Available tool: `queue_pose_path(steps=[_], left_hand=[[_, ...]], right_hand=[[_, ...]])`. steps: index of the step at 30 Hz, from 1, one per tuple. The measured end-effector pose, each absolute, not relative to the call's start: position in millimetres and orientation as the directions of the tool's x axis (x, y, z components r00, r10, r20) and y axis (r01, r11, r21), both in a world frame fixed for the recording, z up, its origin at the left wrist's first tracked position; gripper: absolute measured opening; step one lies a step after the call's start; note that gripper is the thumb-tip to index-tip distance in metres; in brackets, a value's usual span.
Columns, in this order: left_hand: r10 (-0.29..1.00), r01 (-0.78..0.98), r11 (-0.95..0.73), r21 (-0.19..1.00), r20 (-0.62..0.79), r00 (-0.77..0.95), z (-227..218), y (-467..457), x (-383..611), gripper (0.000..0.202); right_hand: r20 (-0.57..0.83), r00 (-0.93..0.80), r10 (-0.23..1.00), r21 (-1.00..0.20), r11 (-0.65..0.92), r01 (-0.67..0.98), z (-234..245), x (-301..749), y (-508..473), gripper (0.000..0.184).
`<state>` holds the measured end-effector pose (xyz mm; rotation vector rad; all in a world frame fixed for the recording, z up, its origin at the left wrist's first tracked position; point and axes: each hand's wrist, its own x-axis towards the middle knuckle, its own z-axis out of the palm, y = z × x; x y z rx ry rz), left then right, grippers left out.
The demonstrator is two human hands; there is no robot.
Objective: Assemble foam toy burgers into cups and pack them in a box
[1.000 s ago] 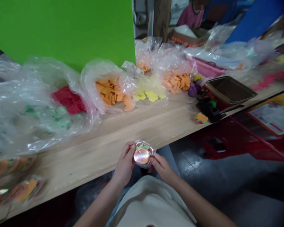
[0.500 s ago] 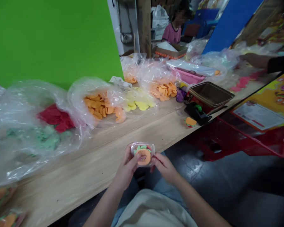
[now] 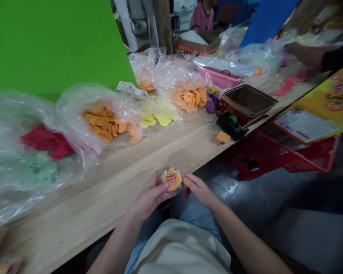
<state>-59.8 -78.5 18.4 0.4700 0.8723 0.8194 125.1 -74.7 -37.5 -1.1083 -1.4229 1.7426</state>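
A small clear plastic box (image 3: 161, 176) is held over the front edge of the table, above my lap. Inside it sits a toy burger (image 3: 175, 182) with an orange round top, a printed label and green edges showing. My left hand (image 3: 150, 197) grips the box from the left, its thumb lying across the front. At the box's right edge, my right hand (image 3: 200, 193) has its fingers pinched together against the side. The fingers beneath are partly hidden. A similar orange-topped burger (image 3: 223, 137) rests on the table further right, beside a black tape dispenser (image 3: 231, 126).
Clear bags of orange pieces (image 3: 103, 122), yellow pieces (image 3: 163, 118) and red pieces (image 3: 47, 140) line the table (image 3: 125, 171). A brown bin (image 3: 247, 101) and pink basket (image 3: 220, 78) stand right. Below is a red crate (image 3: 300, 154). Another person's arm (image 3: 308, 55) reaches in.
The box has tilted and its burger now shows its printed label more plainly. My left hand has turned with it. The whole view has shifted, so the table things sit further left and higher.
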Motion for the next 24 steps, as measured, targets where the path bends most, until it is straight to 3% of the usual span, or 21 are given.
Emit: queue_pose_path(steps=[2,4,5,7,10,14,16,19,24], left_hand=[[0.791,-0.434,0.61,0.663,-0.536,0.294,7,-74,-54,0.041],[0.807,-0.449,0.576,0.683,-0.563,0.179,-9,-66,-49,0.036],[0.815,-0.452,0.556,0.698,-0.566,0.128,-17,-62,-47,0.036],[0.821,-0.455,0.534,0.712,-0.565,0.079,-30,-54,-44,0.037],[0.812,-0.452,0.545,0.706,-0.579,0.075,-39,-46,-42,0.036],[0.801,-0.444,0.539,0.716,-0.598,0.008,-40,-46,-43,0.038],[0.788,-0.458,0.553,0.697,-0.615,0.016,-41,-47,-44,0.041],[0.774,-0.481,0.577,0.66,-0.63,0.065,-43,-47,-45,0.045],[0.757,-0.492,0.581,0.648,-0.652,0.036,-41,-43,-43,0.049]], right_hand=[[-0.171,-0.267,0.949,-0.969,-0.113,0.218,-42,159,-54,0.027],[-0.071,0.163,0.984,-0.931,-0.125,0.343,-40,212,-25,0.019],[-0.04,0.439,0.898,-0.924,-0.201,0.326,-36,242,-8,0.017],[-0.018,0.607,0.795,-0.919,-0.252,0.303,-26,299,27,0.015],[-0.127,0.605,0.786,-0.918,-0.324,0.229,-12,355,76,0.013],[-0.37,0.428,0.825,-0.889,-0.448,0.095,-7,377,121,0.013],[-0.415,0.353,0.839,-0.888,-0.457,0.043,-9,378,128,0.014],[-0.368,0.327,0.87,-0.927,-0.373,-0.05,-22,377,117,0.019],[-0.236,0.441,0.866,-0.969,-0.173,-0.179,-49,374,86,0.024]])
